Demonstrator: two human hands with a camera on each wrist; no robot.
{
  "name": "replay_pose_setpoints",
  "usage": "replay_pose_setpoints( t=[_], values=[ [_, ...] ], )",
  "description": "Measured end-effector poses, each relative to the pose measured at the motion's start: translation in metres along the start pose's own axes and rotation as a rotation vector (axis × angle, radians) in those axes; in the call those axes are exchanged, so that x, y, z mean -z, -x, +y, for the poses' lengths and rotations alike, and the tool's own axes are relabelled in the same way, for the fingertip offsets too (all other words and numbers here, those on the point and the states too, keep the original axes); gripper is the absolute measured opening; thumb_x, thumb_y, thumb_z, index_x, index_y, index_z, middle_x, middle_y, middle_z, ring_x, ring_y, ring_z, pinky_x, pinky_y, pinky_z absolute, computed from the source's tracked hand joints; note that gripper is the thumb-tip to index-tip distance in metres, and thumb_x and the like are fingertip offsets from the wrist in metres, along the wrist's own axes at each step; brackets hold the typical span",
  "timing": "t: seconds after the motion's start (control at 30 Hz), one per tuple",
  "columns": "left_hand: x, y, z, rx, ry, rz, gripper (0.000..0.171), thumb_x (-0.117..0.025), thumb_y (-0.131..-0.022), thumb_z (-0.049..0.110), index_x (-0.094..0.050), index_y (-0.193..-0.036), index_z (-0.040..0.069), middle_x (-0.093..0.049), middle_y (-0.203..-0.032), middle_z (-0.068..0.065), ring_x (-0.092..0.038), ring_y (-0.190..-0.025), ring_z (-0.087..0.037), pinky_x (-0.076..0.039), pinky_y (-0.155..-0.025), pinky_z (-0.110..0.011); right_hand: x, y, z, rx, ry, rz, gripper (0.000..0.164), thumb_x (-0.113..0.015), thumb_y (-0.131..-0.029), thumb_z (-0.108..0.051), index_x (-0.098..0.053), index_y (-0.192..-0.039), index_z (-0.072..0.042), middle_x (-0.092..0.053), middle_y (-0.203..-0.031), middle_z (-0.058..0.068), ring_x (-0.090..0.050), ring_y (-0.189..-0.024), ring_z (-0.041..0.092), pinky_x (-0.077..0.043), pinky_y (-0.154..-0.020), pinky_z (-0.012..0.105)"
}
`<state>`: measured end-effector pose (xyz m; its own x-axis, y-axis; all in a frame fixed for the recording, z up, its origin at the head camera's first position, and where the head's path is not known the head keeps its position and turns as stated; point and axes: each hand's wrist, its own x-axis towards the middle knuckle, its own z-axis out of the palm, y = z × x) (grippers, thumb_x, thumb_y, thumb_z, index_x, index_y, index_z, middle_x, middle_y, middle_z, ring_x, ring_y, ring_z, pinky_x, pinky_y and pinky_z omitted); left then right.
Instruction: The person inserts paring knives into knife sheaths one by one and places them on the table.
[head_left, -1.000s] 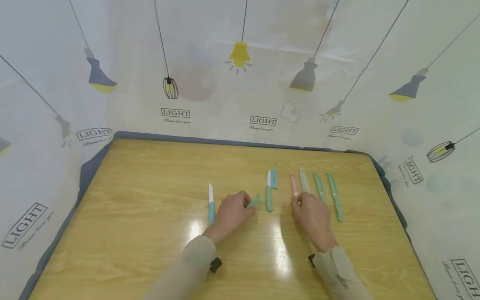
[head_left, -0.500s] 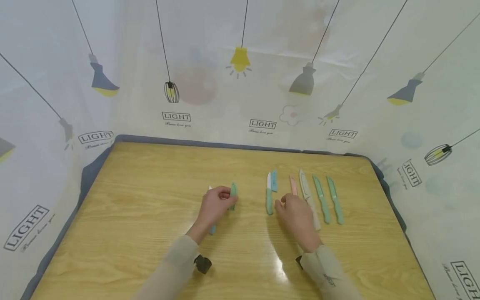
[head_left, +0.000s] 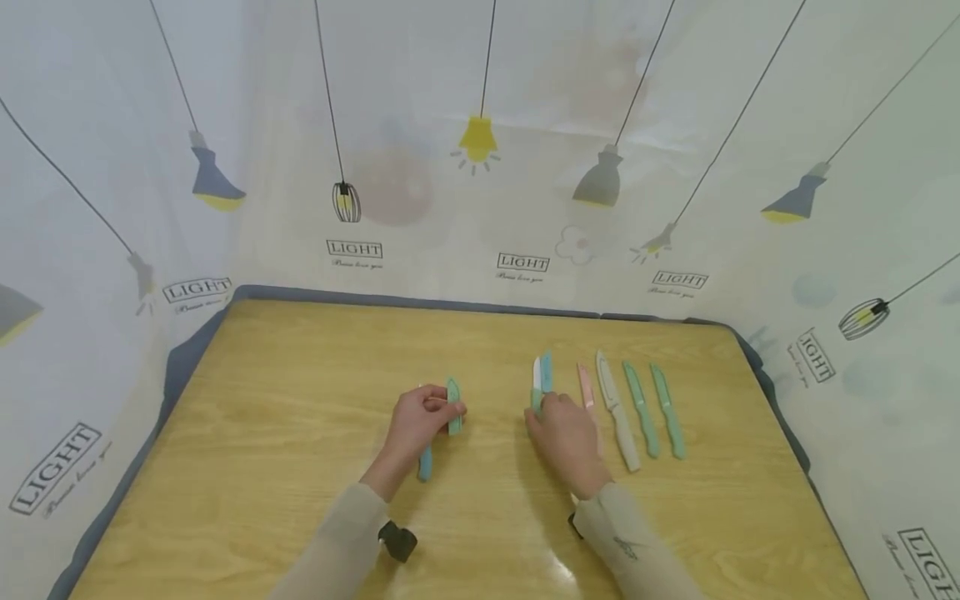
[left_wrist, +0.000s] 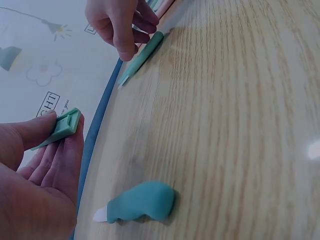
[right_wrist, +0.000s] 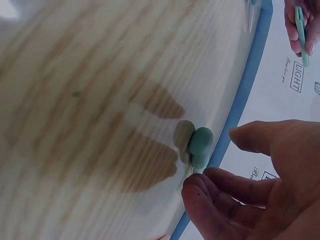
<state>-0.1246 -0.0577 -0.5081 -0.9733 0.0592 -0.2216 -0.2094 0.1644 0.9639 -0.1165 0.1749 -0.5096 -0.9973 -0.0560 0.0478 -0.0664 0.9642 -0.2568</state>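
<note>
Between thumb and fingers, my left hand (head_left: 420,421) pinches a green blade sheath (head_left: 453,407), raised above the table. Its slotted end shows in the left wrist view. Below that hand lies a knife with a blue handle (head_left: 425,464), its white blade mostly hidden in the head view. My right hand (head_left: 566,433) is over a green-handled knife (head_left: 536,402), thumb and fingers parted on either side of the handle (right_wrist: 201,147). That knife's white blade is bare and points away from me. A blue sheath (head_left: 547,372) lies right alongside the blade.
To the right, a pink knife (head_left: 585,383), a larger beige knife (head_left: 620,425) and two green knives (head_left: 642,417) lie in a row, all sheathed. The wooden table (head_left: 300,358) meets a lamp-printed cloth wall (head_left: 450,208) at the back and sides.
My left hand has carried the green sheath leftward and turned it upright. My right hand has moved left from the pink and beige knives to the green-handled knife.
</note>
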Motion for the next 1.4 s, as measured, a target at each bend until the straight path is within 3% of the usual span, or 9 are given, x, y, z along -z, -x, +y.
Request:
replay_pose_setpoints(
  t=[0.2,0.43,0.7,0.93,1.17,1.4],
  values=[
    [0.001,0.000,-0.008,0.009,0.035,0.002,0.030,-0.070,-0.088,0.018,-0.064,-0.109,-0.002,-0.072,-0.092,-0.010,-0.069,-0.081,-0.019,-0.059,-0.069,-0.030,-0.010,-0.001,-0.002,-0.015,0.007,0.001,0.038,-0.059,-0.093,-0.037,-0.061,-0.083,-0.001,-0.050,-0.066,0.004,-0.047,-0.050,0.016,-0.042,-0.042,0.028],
    [0.001,-0.001,-0.009,0.019,0.091,-0.001,0.029,-0.070,-0.088,0.020,-0.067,-0.107,-0.001,-0.073,-0.092,-0.009,-0.070,-0.084,-0.023,-0.059,-0.069,-0.030,-0.015,-0.005,-0.001,0.039,0.032,0.102,0.036,-0.064,-0.091,-0.031,-0.054,-0.072,-0.002,-0.045,-0.057,0.003,-0.043,-0.042,0.014,-0.037,-0.033,0.025],
    [0.000,-0.002,-0.006,0.024,0.094,0.013,0.025,-0.066,-0.090,0.012,-0.065,-0.108,-0.006,-0.073,-0.096,-0.013,-0.070,-0.086,-0.025,-0.059,-0.068,-0.029,-0.014,-0.012,-0.002,0.004,-0.002,0.073,0.034,-0.063,-0.092,-0.029,-0.053,-0.070,-0.005,-0.046,-0.056,0.002,-0.044,-0.043,0.014,-0.036,-0.033,0.025],
    [-0.001,-0.001,-0.001,0.030,0.096,0.016,0.024,-0.066,-0.090,0.011,-0.065,-0.107,-0.005,-0.073,-0.095,-0.013,-0.070,-0.086,-0.026,-0.059,-0.068,-0.029,-0.013,-0.014,-0.001,0.025,-0.009,0.111,0.035,-0.066,-0.091,-0.025,-0.052,-0.065,-0.007,-0.045,-0.052,0.000,-0.042,-0.039,0.012,-0.035,-0.031,0.024],
    [-0.004,-0.004,0.000,0.035,0.112,0.015,0.025,-0.066,-0.090,0.012,-0.065,-0.107,-0.006,-0.073,-0.096,-0.014,-0.071,-0.084,-0.023,-0.059,-0.070,-0.030,-0.008,-0.017,0.000,-0.036,-0.056,0.020,0.035,-0.063,-0.088,-0.017,-0.048,-0.057,-0.010,-0.045,-0.051,0.001,-0.040,-0.041,0.013,-0.034,-0.033,0.024],
    [-0.006,-0.005,-0.001,0.062,0.187,0.002,0.026,-0.066,-0.090,0.010,-0.063,-0.109,-0.007,-0.072,-0.100,-0.017,-0.070,-0.088,-0.026,-0.059,-0.076,-0.035,0.001,-0.009,0.000,-0.101,-0.098,-0.045,0.028,-0.057,-0.087,-0.023,-0.048,-0.063,-0.013,-0.046,-0.052,-0.001,-0.037,-0.041,0.011,-0.031,-0.034,0.023]
  ],
)
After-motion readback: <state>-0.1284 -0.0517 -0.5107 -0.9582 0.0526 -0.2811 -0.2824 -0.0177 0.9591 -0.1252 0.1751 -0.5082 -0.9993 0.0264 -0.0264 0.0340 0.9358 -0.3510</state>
